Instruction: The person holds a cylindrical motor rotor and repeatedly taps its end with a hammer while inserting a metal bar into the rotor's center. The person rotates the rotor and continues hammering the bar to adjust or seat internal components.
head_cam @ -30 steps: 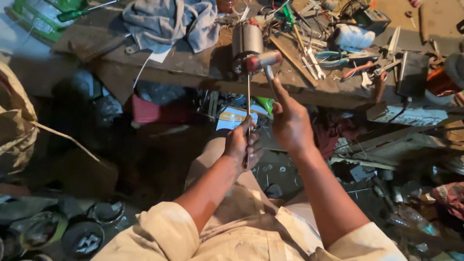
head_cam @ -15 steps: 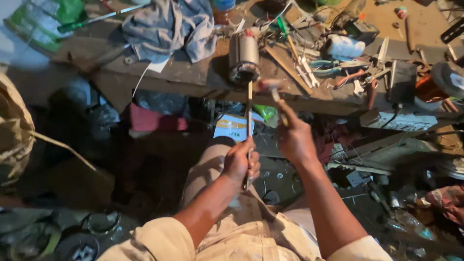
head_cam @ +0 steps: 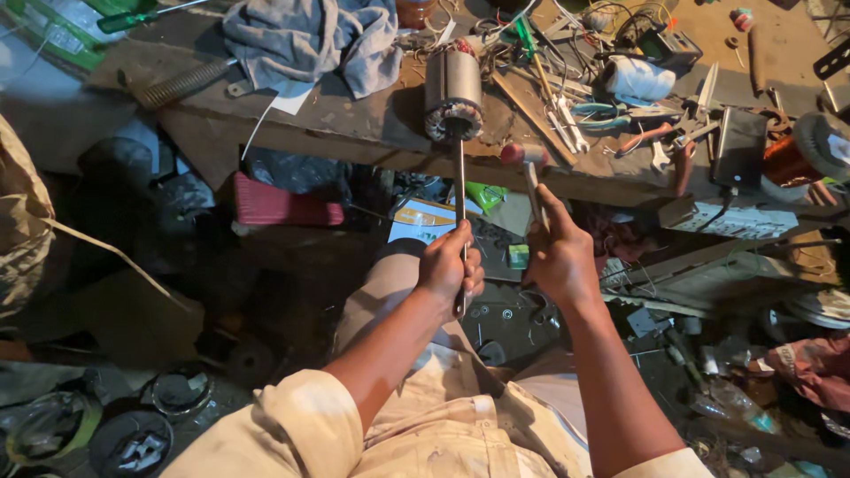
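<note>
Below the edge of the cluttered wooden workbench [head_cam: 354, 133] we hold a motor rotor [head_cam: 453, 93] by its long steel shaft [head_cam: 459, 190]. Our left hand [head_cam: 452, 265] is wrapped tightly around the lower part of the shaft, fingers closed on it, and the shaft runs straight up from the fist to the rotor's cylindrical body, which lies over the bench top near its front edge (whether it rests on the wood or hangs just above it we cannot tell). Our right hand [head_cam: 558, 257] sits just beside the left, apart from it, and grips the slim handle of a small hammer [head_cam: 524, 168]; the reddish head points up and stands close to the right of the shaft, not touching it. A grey cloth [head_cam: 310, 40] lies bunched on the bench to the left of the rotor, and a spread of hand tools with pliers [head_cam: 651, 146] covers the bench to the right. Under the bench a red ribbed box [head_cam: 283, 205] sits in shadow. Our pale trousers [head_cam: 443, 434] fill the bottom of the view.
</note>
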